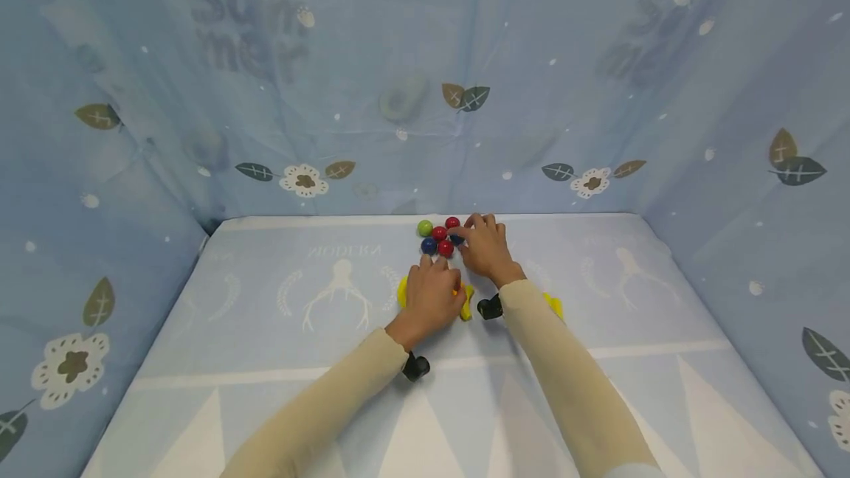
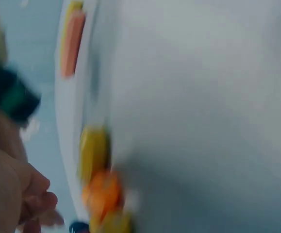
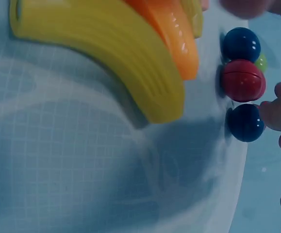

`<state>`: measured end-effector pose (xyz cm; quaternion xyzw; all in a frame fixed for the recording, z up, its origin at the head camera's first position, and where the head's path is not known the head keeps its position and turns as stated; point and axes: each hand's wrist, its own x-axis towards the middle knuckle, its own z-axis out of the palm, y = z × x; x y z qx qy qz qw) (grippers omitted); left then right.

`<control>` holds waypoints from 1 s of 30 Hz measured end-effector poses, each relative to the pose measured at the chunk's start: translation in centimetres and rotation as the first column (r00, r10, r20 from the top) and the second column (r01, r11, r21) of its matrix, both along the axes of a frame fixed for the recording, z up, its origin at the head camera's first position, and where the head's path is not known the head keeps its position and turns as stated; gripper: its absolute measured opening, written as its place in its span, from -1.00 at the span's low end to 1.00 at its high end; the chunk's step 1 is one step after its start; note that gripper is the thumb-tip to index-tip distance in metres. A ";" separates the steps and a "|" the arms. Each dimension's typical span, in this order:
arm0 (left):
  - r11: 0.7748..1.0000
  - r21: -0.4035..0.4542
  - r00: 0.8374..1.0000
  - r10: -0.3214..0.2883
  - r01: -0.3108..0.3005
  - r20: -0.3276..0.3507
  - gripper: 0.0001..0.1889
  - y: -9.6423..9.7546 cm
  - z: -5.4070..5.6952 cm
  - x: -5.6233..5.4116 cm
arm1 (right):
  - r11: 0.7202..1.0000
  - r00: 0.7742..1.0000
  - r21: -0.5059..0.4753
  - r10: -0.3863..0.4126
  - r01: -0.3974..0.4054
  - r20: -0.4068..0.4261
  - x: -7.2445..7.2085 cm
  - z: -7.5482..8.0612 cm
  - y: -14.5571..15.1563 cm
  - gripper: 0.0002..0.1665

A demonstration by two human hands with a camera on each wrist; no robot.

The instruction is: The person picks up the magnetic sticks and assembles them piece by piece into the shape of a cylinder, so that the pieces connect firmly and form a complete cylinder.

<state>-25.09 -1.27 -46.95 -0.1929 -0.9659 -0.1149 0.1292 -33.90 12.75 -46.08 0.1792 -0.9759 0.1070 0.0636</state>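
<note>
At the back of the table sits a cluster of shiny balls: red balls (image 1: 446, 248), two blue balls (image 1: 429, 246) and a green ball (image 1: 425, 228). My right hand (image 1: 488, 246) is at the cluster's right side, a fingertip touching the right-hand blue ball (image 3: 247, 122), its other fingers loosely bent. My left hand (image 1: 433, 290) hovers in front of the balls, fingers loosely curled with nothing visible in them. Beneath it lie a yellow toy banana (image 3: 111, 41) and an orange piece (image 3: 174, 39), partly hidden by the hand in the head view.
Under my right forearm another yellow piece (image 1: 553, 305) shows; in the left wrist view a pinkish-orange piece (image 2: 73, 43) lies beside it. Blue patterned curtains (image 1: 372, 57) enclose the table (image 1: 265, 338) at the back and sides. The left wrist view is blurred.
</note>
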 end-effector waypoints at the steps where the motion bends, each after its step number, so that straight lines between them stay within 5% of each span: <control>1: 1.000 -0.016 1.000 0.000 0.000 -0.027 -0.78 0.5 -0.3 0.5 | 1.000 1.000 0.007 0.011 -0.011 -0.005 -0.1 -0.1 0.0 -0.52; 8: 0.970 -0.214 0.970 0.062 -0.114 -0.234 -0.77 3.2 -2.1 2.3 | 0.993 0.995 0.066 0.097 -0.095 -0.031 -0.2 -0.6 0.2 -0.55; 12: 0.967 -0.229 0.962 0.050 -0.114 -0.267 -0.72 3.7 -2.4 2.5 | 0.989 0.991 0.080 0.130 -0.126 -0.043 -0.1 -0.6 0.1 -0.60; 20: 0.966 -0.255 0.998 0.056 -0.054 0.003 -0.63 2.7 -1.4 4.9 | 0.988 0.991 0.074 0.131 -0.132 0.023 0.3 -0.8 -0.4 -0.56; 30: 0.975 -0.206 0.964 0.129 -0.081 0.231 -0.62 -1.4 -0.9 7.3 | 0.995 0.991 -0.032 0.099 -0.096 0.085 1.7 -0.9 1.1 -0.54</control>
